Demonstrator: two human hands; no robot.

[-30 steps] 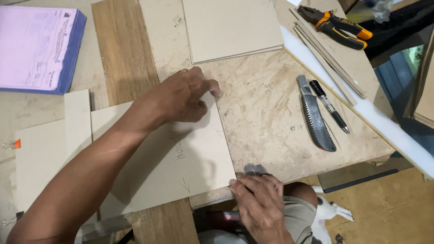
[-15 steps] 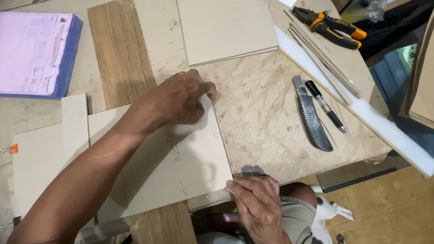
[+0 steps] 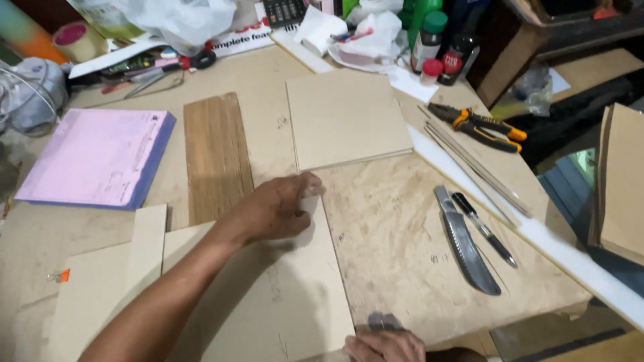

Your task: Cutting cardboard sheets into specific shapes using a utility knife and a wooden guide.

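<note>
We note a pink paper stack (image 3: 97, 155) at far left, with a strip of wood-grain board (image 3: 216, 155) just beside it. A square beige board (image 3: 345, 118) lies further back. To the right: a serrated knife (image 3: 464, 241) beside a black pen (image 3: 484, 228), thin rods (image 3: 473, 167), and orange-handled pliers (image 3: 477, 123). Bottles (image 3: 436, 41) and a roll of tape (image 3: 76, 39) stand along the back edge.

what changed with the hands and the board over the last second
Mostly the view tilted up, bringing the far clutter into sight and pushing the right hand to the bottom edge. The left hand stays pressed flat on the far corner of the beige board; the right hand stays at its near edge. The serrated knife, pen, pliers and pink paper stack have not moved.
</note>
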